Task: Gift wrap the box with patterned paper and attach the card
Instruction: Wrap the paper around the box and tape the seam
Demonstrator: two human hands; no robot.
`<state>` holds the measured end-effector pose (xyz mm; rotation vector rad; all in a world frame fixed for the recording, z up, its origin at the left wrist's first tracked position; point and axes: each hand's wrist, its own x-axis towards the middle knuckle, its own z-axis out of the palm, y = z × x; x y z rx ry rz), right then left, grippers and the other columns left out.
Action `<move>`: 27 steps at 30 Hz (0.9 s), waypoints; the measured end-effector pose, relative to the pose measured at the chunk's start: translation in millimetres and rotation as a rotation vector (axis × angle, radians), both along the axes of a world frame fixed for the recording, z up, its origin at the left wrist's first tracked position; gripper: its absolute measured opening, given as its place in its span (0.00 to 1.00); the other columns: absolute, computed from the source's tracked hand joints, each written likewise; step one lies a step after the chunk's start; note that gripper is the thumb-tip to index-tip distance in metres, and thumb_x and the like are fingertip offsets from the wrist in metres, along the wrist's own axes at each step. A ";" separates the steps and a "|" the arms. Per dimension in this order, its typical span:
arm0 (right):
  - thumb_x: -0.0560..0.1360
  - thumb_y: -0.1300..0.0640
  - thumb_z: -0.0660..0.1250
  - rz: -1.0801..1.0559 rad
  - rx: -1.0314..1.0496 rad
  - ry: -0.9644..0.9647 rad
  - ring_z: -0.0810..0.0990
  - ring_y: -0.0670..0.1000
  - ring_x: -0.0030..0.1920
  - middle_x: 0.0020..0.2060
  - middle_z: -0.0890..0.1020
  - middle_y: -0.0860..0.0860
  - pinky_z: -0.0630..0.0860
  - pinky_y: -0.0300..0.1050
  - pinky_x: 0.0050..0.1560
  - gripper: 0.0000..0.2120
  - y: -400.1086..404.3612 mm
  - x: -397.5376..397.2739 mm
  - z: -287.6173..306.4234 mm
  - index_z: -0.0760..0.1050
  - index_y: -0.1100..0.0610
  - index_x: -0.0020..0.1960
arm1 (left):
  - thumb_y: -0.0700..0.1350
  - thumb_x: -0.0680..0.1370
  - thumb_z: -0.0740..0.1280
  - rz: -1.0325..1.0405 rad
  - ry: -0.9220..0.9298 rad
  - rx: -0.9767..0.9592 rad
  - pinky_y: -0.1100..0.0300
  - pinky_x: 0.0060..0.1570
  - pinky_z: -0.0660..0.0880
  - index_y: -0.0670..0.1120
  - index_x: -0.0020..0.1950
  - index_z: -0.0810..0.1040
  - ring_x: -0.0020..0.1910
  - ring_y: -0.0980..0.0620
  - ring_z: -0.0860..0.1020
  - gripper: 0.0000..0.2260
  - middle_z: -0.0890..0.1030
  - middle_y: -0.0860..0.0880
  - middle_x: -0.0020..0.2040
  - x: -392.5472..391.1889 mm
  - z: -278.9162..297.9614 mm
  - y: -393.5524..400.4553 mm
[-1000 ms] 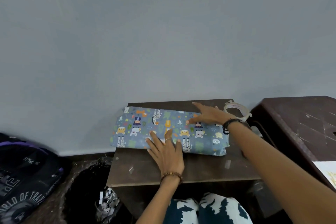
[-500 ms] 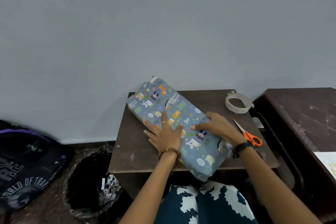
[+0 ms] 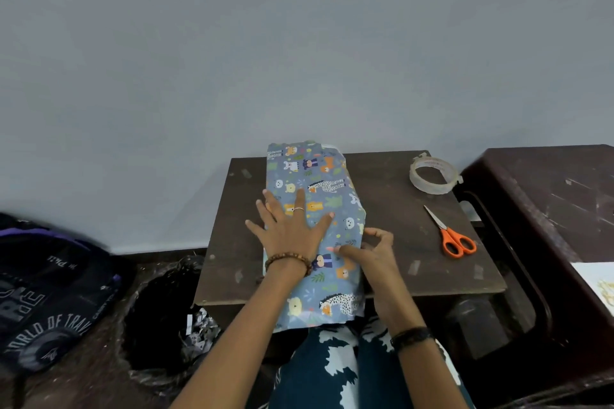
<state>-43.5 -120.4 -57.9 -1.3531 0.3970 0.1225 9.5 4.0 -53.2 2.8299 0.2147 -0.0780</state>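
Observation:
The box wrapped in blue animal-patterned paper (image 3: 319,183) lies lengthwise on the small dark table (image 3: 392,262), its near end hanging over the front edge. My left hand (image 3: 292,229) presses flat on its top with spread fingers. My right hand (image 3: 368,252) sits at the box's right edge, thumb on the paper and fingers curled along the side. A white card (image 3: 594,282) shows at the right frame edge on the neighbouring surface.
A roll of clear tape (image 3: 432,176) lies at the table's back right and orange-handled scissors (image 3: 448,232) in front of it. A dark brown stool (image 3: 548,196) stands to the right. On the floor at left are a black bin bag (image 3: 166,319) and a backpack (image 3: 50,292).
The wrapped box has been turned from lying crosswise to pointing away from me. My right hand moved from the far side to the box's right edge.

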 end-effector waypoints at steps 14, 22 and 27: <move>0.73 0.59 0.69 -0.011 0.032 -0.078 0.81 0.52 0.50 0.48 0.82 0.53 0.77 0.50 0.53 0.26 -1.8 -5.8 -12.6 0.59 0.49 0.64 | 0.63 0.68 0.68 0.069 0.101 -0.126 0.35 0.63 0.58 0.51 0.75 0.52 0.75 0.40 0.45 0.42 0.46 0.45 0.77 8.6 21.2 -15.6; 0.52 0.31 0.75 0.137 0.266 -0.146 0.82 0.49 0.48 0.52 0.81 0.54 0.78 0.43 0.46 0.46 6.7 3.3 -1.9 0.73 0.57 0.61 | 0.49 0.62 0.69 0.004 0.061 -1.617 0.61 0.37 0.78 0.40 0.60 0.71 0.38 0.53 0.81 0.29 0.81 0.44 0.49 -2.1 29.1 -11.7; 0.64 0.35 0.72 0.116 0.199 -0.174 0.75 0.55 0.63 0.67 0.72 0.54 0.73 0.58 0.62 0.31 -4.4 5.0 -14.3 0.75 0.48 0.63 | 0.45 0.64 0.65 -0.022 0.008 -1.759 0.60 0.36 0.79 0.46 0.56 0.75 0.37 0.54 0.81 0.21 0.83 0.50 0.43 -8.4 24.0 -14.3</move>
